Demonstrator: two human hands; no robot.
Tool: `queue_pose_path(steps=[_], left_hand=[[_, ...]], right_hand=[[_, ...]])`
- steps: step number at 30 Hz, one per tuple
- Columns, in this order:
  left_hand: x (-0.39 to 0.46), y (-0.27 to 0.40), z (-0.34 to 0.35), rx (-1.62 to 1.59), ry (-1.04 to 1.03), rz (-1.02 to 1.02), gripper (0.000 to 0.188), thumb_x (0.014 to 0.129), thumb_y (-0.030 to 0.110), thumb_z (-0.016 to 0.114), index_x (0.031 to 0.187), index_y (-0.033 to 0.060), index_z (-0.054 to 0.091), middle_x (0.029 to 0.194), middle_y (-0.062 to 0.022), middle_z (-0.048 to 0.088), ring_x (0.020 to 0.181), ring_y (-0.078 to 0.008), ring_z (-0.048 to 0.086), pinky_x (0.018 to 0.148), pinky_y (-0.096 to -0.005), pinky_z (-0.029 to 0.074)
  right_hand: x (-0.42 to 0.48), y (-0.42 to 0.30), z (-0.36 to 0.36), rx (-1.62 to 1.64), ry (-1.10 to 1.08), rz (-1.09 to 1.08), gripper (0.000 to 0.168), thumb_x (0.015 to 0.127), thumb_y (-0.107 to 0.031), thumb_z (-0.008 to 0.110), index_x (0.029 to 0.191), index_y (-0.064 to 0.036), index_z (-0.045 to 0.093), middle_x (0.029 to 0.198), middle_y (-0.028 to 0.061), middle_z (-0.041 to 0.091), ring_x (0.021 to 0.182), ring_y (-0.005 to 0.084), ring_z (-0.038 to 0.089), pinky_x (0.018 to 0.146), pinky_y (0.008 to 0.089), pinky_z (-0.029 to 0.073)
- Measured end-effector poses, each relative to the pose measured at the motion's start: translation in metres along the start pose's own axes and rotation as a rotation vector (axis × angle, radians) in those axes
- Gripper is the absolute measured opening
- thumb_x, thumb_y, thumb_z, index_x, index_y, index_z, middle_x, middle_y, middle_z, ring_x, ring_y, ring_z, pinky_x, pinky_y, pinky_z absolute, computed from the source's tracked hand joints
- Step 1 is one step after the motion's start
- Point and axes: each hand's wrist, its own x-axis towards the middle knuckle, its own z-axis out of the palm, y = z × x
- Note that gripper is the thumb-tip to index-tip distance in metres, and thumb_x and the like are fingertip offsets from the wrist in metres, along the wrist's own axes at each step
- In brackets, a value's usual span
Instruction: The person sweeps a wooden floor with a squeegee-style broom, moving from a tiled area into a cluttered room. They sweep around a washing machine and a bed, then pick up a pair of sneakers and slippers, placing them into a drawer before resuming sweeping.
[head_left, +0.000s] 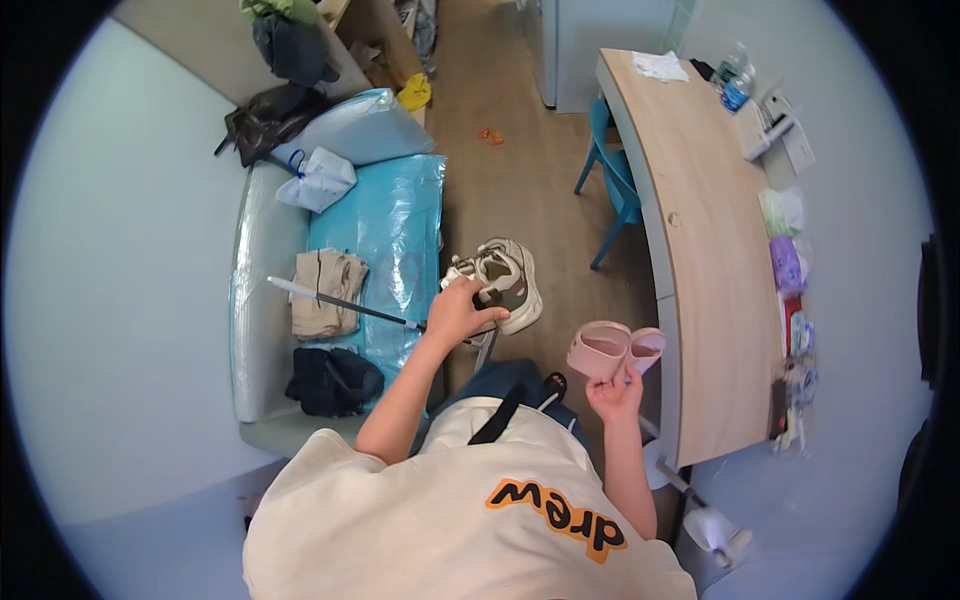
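Observation:
My left hand (457, 313) grips a pair of chunky beige sneakers (520, 289) at their near ends, over the floor beside the sofa. Pink slide sandals (602, 351), also a pair, are pinched side by side in my right hand (616, 390), close to the desk's edge. A thin rod with a white end (360, 308) slants from above the sofa towards my left wrist; its far end is hidden near the hand. Folded beige clothes (327, 294) and a dark folded garment (334, 381) lie on the sofa to the left.
The sofa (397, 199) has a blue plastic cover and holds a white bag (318, 180). A blue chair (616, 176) stands by the long wooden desk (712, 300). Orange scraps (491, 136) lie on the floor. Bottles (738, 88) and packets line the desk's wall side.

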Motion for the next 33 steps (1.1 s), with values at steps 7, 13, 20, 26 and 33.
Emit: queue_pose_path(steps=[7,13,20,26,33], left_hand=[[0.070,0.014,-0.019,-0.065,0.156,-0.156,0.058,0.059,0.051,0.075,0.094,0.0059,0.064,0.088,-0.0098,0.057,0.079,-0.0280,0.058,0.069,-0.0381,0.047],[0.172,-0.030,-0.022,-0.118,0.191,-0.279,0.055,0.060,0.049,0.076,0.093,0.0056,0.064,0.088,-0.0096,0.056,0.079,-0.0269,0.058,0.068,-0.0376,0.047],[0.306,-0.083,-0.044,-0.159,0.182,-0.253,0.057,0.061,0.049,0.074,0.094,0.0033,0.063,0.087,-0.0106,0.054,0.081,-0.0272,0.057,0.069,-0.0375,0.047],[0.432,-0.117,-0.082,-0.175,0.132,-0.304,0.057,0.060,0.050,0.075,0.091,0.0029,0.064,0.088,-0.0111,0.055,0.082,-0.0279,0.058,0.070,-0.0378,0.047],[0.599,-0.161,-0.134,-0.104,0.119,-0.207,0.054,0.062,0.045,0.075,0.094,0.0028,0.062,0.093,-0.0140,0.057,0.086,-0.0341,0.057,0.072,-0.0402,0.046]], right_hand=[[0.050,-0.026,0.157,-0.159,-0.048,0.186,0.036,0.081,-0.035,0.046,0.111,-0.015,0.054,0.111,0.0064,0.053,0.097,0.0206,0.048,0.075,0.0330,0.041],[0.120,-0.024,0.293,-0.201,-0.047,0.221,0.037,0.080,-0.030,0.049,0.111,-0.009,0.050,0.112,0.0067,0.052,0.097,0.0209,0.049,0.077,0.0359,0.040],[0.192,-0.045,0.440,-0.395,-0.139,0.227,0.044,0.079,-0.042,0.040,0.113,-0.014,0.049,0.115,0.0052,0.052,0.097,0.0201,0.049,0.069,0.0321,0.038],[0.238,-0.057,0.540,-0.457,-0.121,0.146,0.039,0.078,-0.042,0.036,0.101,-0.016,0.054,0.099,0.0010,0.058,0.088,0.0187,0.053,0.063,0.0335,0.038],[0.327,-0.044,0.686,-0.558,-0.051,0.146,0.041,0.072,-0.050,0.044,0.095,-0.018,0.055,0.076,-0.0038,0.057,0.075,0.0168,0.054,0.061,0.0316,0.037]])
